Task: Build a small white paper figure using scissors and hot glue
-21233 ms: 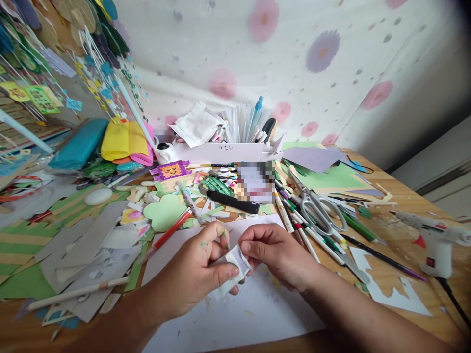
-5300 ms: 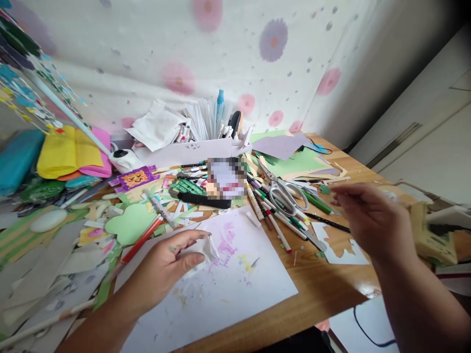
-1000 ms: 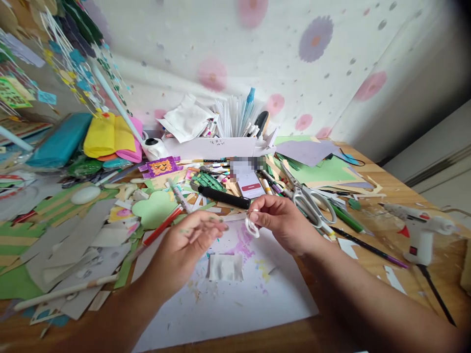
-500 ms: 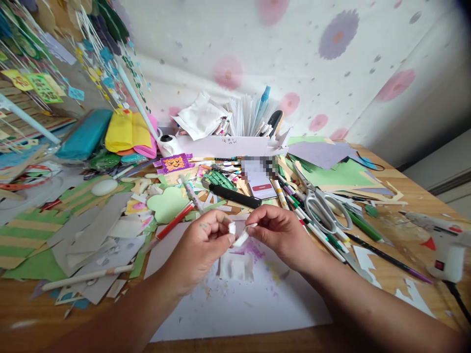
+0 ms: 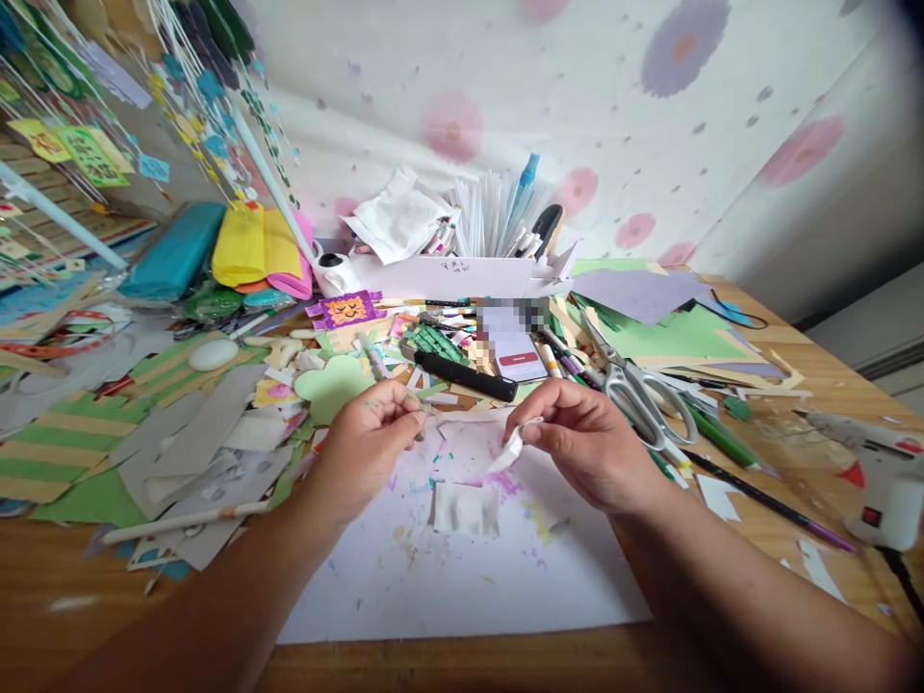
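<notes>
My right hand (image 5: 570, 438) pinches a small crumpled white strip (image 5: 509, 450) that hangs from its thumb and fingertips over the paper. To its left, my left hand (image 5: 375, 443) is closed, thumb against the fingers; whatever it holds, if anything, is too small to make out. Between and below the hands, a small white rectangular piece (image 5: 466, 509) lies on a large white sheet (image 5: 462, 597) marked with purple, yellow and teal spots. The two hands are apart.
Beyond the hands lie a black-handled tool (image 5: 466, 376) and a phone (image 5: 514, 351). Silver scissors (image 5: 635, 390) and a glue gun (image 5: 873, 462) are on the right. Paper scraps (image 5: 194, 423) cover the left. A white box (image 5: 440, 277) of supplies stands at the back.
My hands have moved apart. The white strip has gone with my right hand, and the white bit at my left fingertips no longer shows. The view has shifted slightly.
</notes>
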Tool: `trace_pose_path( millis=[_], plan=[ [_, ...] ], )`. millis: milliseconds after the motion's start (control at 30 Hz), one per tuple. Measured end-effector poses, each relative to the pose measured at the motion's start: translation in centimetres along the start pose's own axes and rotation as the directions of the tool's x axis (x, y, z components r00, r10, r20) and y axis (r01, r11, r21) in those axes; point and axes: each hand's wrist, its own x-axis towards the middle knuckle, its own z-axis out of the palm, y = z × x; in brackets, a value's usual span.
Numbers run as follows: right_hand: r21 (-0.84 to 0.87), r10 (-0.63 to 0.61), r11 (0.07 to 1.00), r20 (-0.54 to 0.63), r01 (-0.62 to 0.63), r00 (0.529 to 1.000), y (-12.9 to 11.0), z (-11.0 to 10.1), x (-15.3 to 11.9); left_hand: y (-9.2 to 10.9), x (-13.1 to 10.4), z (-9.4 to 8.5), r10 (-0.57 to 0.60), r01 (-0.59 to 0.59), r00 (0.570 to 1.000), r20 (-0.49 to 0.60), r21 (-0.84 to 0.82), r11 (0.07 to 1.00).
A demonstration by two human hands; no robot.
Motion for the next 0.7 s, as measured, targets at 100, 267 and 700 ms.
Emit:
trace_pose_path(
  millis=[100,267,700],
  plan=[
    [-0.049,0.033,0.998,-0.06,-0.036,0.998,0.0,0.4,0.1,0.2,-0.4,0.4,0.081,-0.081,0.996,0.026,0.0,0.997],
    [-0.129,0.064,0.989,-0.074,-0.073,0.995,0.0,1.7,0.1,1.0,-1.5,1.5,0.09,-0.072,0.945,0.315,-0.067,0.995],
    [-0.002,0.125,0.992,-0.035,-0.125,0.992,0.6,2.1,0.2,0.9,-1.6,1.6,0.053,-0.058,0.932,0.358,0.001,0.998]
  ],
)
